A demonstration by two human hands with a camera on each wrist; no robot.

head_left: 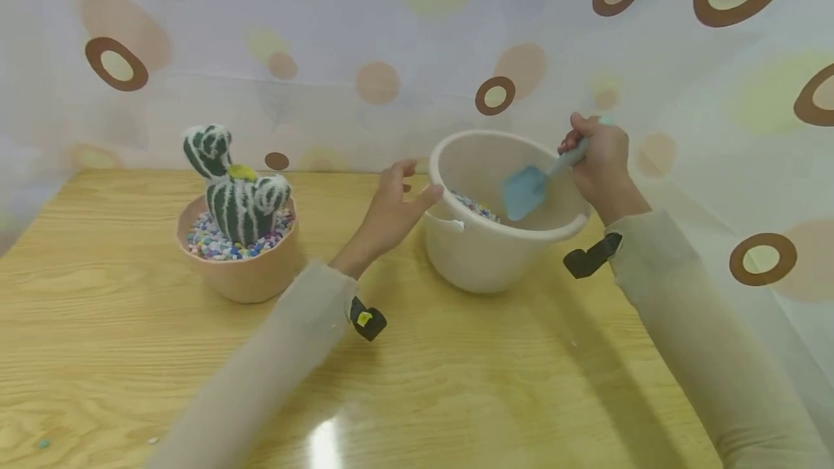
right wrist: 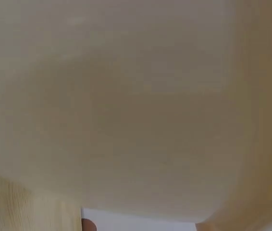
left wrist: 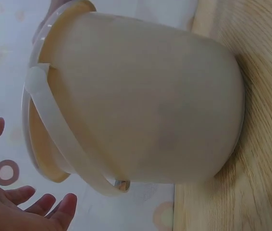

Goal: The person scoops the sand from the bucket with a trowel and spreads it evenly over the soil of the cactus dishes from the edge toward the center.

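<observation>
A blue toy shovel [head_left: 526, 192] is gripped by its handle in my right hand [head_left: 602, 161], over the right rim of a cream bucket [head_left: 478, 259]. Its blade hangs inside the bucket, above small colored pebbles [head_left: 476, 207] at the bottom. My left hand [head_left: 394, 208] is beside the bucket's left rim, fingers spread and loosely bent. In the left wrist view a gap shows between those fingers and the bucket wall [left wrist: 150, 96], whose handle [left wrist: 68, 139] hangs down the side. The bucket's wall [right wrist: 126, 120] fills most of the right wrist view, hiding the shovel there.
Left of the bucket stands a peach pot [head_left: 244, 281] with a knitted green-and-white cactus [head_left: 239, 208] set in colored pebbles [head_left: 224, 246]. All rests on a wooden table [head_left: 456, 375] against a circle-patterned curtain [head_left: 326, 35]. Tiny bits [head_left: 43, 444] lie at the front left.
</observation>
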